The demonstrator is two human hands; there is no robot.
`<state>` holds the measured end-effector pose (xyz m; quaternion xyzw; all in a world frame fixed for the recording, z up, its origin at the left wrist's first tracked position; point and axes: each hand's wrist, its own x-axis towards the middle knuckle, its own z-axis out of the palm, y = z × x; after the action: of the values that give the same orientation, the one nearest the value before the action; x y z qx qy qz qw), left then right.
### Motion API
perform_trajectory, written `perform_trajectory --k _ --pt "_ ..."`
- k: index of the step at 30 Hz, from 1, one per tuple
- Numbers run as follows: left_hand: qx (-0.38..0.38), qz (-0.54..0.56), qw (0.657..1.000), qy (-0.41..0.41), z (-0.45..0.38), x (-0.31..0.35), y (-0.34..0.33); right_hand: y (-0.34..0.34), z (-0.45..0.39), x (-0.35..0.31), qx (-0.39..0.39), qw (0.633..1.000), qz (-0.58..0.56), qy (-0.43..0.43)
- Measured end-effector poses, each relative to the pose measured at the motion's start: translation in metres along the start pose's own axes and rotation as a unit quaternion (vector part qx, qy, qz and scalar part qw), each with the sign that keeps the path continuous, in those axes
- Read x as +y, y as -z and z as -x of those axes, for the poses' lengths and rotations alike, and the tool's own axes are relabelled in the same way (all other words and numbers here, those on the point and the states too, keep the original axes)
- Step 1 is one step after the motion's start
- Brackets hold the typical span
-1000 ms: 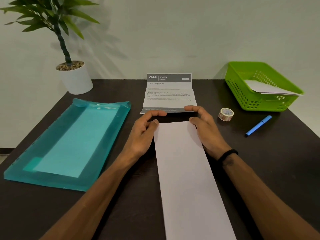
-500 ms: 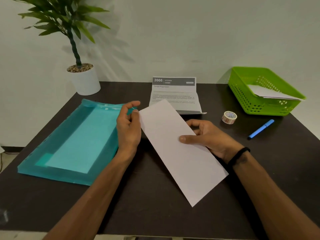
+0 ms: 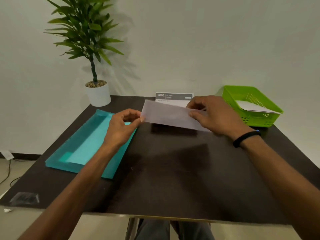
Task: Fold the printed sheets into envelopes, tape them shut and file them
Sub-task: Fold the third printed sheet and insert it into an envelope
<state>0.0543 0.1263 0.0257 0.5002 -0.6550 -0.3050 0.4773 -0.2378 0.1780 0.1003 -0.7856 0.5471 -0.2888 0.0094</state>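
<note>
**Folded sheet held above the counter**

You hold the folded sheet [image 3: 170, 115] in the air over the counter [image 3: 173, 179], both hands pinching it. Your left hand [image 3: 121, 129] grips its left end with fingers [image 3: 141, 119] curled; your right hand [image 3: 216, 115] pinches the right part. Behind it stands a printed sheet [image 3: 174, 97]. The teal folder [image 3: 86, 146] lies at left, the green basket [image 3: 230, 94] at right.

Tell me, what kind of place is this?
Probably a small office or paperwork desk: a dark table with a green filing basket holding paper, a teal document folder, and a potted plant.
</note>
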Motion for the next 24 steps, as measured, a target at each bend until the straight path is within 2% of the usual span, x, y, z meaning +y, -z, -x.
perform_trajectory --k 4,7,11,13,16,19,22,24 --pt "0.011 -0.089 0.996 -0.021 0.011 -0.008 0.001 -0.032 0.036 -0.004 0.025 0.999 0.007 0.038" --pt "-0.008 -0.145 0.989 -0.016 0.016 -0.022 0.002 -0.066 0.070 -0.002 -0.001 0.997 0.049 0.052" --pt "-0.021 -0.146 0.989 -0.012 0.023 -0.020 -0.003 -0.096 0.095 -0.004 -0.051 0.996 0.065 0.023" --pt "-0.059 -0.162 0.984 -0.033 0.030 -0.012 -0.012 -0.106 0.098 -0.003 -0.064 0.996 0.058 0.015" --pt "-0.153 -0.207 0.963 -0.081 0.044 -0.008 -0.037 -0.113 0.098 0.000 -0.044 0.998 0.036 0.003" --pt "-0.232 -0.266 0.932 -0.085 0.051 -0.012 -0.067 -0.118 0.099 0.003 -0.045 0.999 0.014 -0.009" --pt "-0.268 -0.334 0.901 -0.063 0.051 -0.021 -0.085 -0.120 0.099 0.004 -0.056 0.998 -0.013 -0.001" --pt "-0.274 -0.382 0.879 -0.083 0.052 -0.027 -0.090 -0.119 0.098 0.006 -0.036 0.999 -0.028 -0.016"
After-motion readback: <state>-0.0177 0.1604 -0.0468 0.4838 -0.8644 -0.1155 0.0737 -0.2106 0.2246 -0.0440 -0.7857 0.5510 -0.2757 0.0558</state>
